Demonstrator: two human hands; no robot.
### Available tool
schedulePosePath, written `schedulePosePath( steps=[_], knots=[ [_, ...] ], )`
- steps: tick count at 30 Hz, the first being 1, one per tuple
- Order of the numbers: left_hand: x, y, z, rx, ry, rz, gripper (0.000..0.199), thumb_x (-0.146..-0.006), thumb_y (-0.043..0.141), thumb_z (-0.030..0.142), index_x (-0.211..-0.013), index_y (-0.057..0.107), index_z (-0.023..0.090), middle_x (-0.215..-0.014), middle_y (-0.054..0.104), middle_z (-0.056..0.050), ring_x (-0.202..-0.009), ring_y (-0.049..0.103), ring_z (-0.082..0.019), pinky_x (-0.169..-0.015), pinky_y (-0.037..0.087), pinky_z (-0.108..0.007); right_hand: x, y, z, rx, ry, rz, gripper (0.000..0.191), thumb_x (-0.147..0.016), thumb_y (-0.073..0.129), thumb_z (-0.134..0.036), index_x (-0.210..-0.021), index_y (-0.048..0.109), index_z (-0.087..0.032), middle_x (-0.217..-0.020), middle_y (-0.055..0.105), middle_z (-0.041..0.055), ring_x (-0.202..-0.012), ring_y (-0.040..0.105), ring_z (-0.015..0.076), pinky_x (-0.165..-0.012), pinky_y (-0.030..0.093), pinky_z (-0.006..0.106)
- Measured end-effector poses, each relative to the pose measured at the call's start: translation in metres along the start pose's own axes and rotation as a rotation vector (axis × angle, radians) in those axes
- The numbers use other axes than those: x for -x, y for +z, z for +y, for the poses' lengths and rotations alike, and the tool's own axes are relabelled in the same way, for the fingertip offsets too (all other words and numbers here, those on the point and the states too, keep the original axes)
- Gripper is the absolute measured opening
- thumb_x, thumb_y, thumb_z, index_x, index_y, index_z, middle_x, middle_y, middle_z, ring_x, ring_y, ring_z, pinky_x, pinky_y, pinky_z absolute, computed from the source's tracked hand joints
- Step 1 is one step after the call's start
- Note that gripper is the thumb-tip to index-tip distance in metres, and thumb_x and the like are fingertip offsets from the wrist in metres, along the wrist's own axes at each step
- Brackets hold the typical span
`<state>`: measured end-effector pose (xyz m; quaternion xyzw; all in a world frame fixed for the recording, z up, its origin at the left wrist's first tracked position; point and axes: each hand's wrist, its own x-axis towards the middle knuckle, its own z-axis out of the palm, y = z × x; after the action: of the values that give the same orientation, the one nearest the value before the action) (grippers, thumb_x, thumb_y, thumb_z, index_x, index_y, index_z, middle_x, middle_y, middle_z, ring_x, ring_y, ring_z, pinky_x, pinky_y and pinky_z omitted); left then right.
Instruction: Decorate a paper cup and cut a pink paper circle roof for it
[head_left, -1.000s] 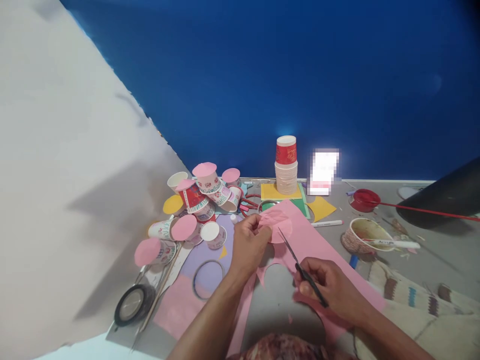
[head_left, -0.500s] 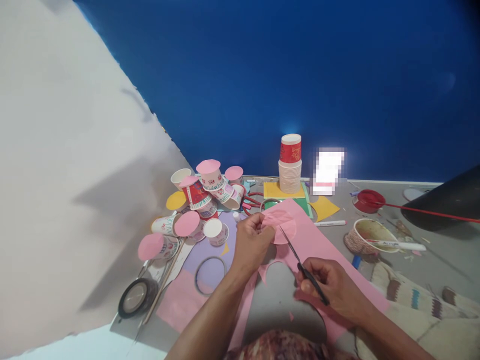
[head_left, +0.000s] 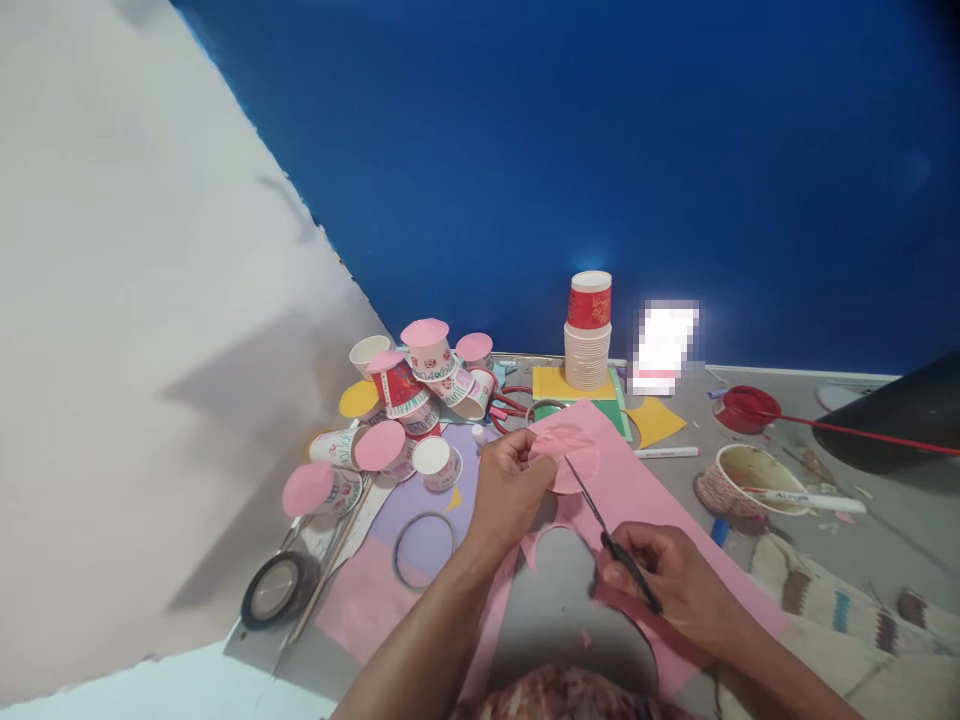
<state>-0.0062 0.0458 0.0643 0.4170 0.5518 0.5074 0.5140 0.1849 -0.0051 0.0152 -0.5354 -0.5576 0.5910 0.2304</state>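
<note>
Between thumb and fingers, my left hand (head_left: 517,480) pinches the left edge of a pink paper circle (head_left: 574,470). My right hand (head_left: 660,575) is closed around the dark handles of a pair of scissors (head_left: 600,520). Their blades point up and left, with the tips over the circle near my left fingers; whether they bite the paper I cannot tell. Below the circle lies a larger pink paper sheet (head_left: 675,535) with a rounded cut-out, the grey table (head_left: 562,620) showing through it.
Left stand several decorated paper cups (head_left: 429,358), some topped with pink discs. A cup stack (head_left: 587,350) rises at the back. Tape rolls (head_left: 274,590), a purple sheet (head_left: 401,505), a bowl (head_left: 739,485) with a marker across it and a patterned cloth (head_left: 840,610) lie around.
The whole scene has shifted slightly right and down in view. Both hands keep their holds, and the scissors and pink circle stay in nearly the same place relative to each other.
</note>
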Motion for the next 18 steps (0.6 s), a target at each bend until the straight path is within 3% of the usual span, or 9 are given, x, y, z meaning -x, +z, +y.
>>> schedulePosePath(
  steps=[18],
  knots=[
    [0.0027,-0.0020,-0.0010,0.064,-0.036,-0.066,0.014,-0.065,0.067,0.030,-0.064,0.062,0.017,-0.061,0.049,0.004,-0.060,0.038,-0.010,-0.058,0.030,-0.024,-0.0009,-0.0008,0.0104,0.045,-0.012,0.027,0.054,-0.067,0.082,-0.060,-0.057,0.044,-0.022,-0.059,0.042,-0.0043,-0.061,0.034,0.0133,-0.057,0.031,0.027]
  ],
)
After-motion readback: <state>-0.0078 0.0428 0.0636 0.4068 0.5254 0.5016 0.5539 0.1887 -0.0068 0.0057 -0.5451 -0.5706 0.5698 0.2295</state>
